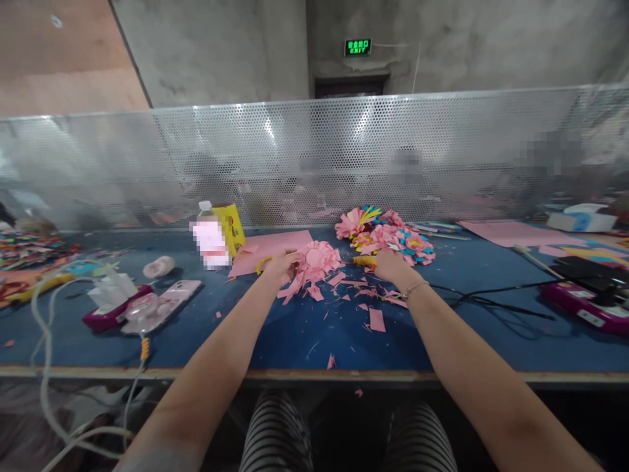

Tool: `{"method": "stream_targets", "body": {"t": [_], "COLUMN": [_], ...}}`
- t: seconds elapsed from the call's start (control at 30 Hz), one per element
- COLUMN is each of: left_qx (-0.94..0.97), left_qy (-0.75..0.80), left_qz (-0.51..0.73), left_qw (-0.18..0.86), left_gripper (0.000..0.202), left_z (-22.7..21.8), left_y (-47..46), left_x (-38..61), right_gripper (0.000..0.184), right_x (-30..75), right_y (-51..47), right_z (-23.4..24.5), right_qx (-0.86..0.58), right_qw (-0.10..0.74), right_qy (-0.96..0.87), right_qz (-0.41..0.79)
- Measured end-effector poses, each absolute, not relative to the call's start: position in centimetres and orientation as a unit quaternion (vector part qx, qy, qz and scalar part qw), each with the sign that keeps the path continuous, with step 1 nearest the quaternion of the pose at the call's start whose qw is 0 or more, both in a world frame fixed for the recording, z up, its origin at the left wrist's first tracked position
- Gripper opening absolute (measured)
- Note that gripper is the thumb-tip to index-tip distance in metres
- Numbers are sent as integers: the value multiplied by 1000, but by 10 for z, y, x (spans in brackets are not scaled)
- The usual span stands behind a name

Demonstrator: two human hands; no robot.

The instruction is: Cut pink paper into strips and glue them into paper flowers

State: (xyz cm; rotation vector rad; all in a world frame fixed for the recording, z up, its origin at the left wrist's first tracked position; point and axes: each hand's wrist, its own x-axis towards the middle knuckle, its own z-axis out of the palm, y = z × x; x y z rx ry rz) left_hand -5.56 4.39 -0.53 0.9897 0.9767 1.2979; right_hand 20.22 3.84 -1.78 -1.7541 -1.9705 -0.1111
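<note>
My left hand (285, 263) is closed on the edge of a ruffled pink paper flower (319, 259), just above the blue tabletop. My right hand (390, 265) is wrapped round a yellow glue gun (364, 261); its front end points left toward the flower, and the rest is hidden by the fingers. Beside my left hand shows a curved yellow handle (263, 265), its other end out of sight. Pink paper scraps (377, 320) lie below and between the hands. Several finished-looking paper flowers (388, 235) in pink, yellow and blue are heaped just beyond my right hand.
Pink paper sheets (270, 246) lie behind my left hand, near a bottle (211, 242) and a yellow box (230, 223). At left are a phone (171, 298) and a power strip (115, 314); black cables (481, 298) cross at right. A perforated metal screen (295, 151) borders the back.
</note>
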Motion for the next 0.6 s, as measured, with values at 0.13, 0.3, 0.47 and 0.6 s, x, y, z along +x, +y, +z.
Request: {"method": "stream_targets", "body": {"t": [0.13, 0.3, 0.47, 0.6], "left_qx": [427, 465, 481, 462], "left_qy": [402, 372, 344, 351], "left_qz": [559, 556, 570, 591], "left_qw": [586, 580, 570, 560], "left_gripper": [31, 31, 32, 38], "left_z": [-9, -12, -9, -6], "left_y": [47, 45, 40, 40], "left_x": [-54, -53, -50, -49], "right_gripper": [21, 29, 38, 39], "right_x": [173, 136, 128, 134], "right_y": [30, 19, 19, 25], "right_z": [-7, -10, -18, -21], "right_qx": [-611, -501, -435, -436], "right_qw": [357, 450, 497, 511], "right_qy": [-706, -631, -618, -657], "right_qz": [42, 385, 427, 342]}}
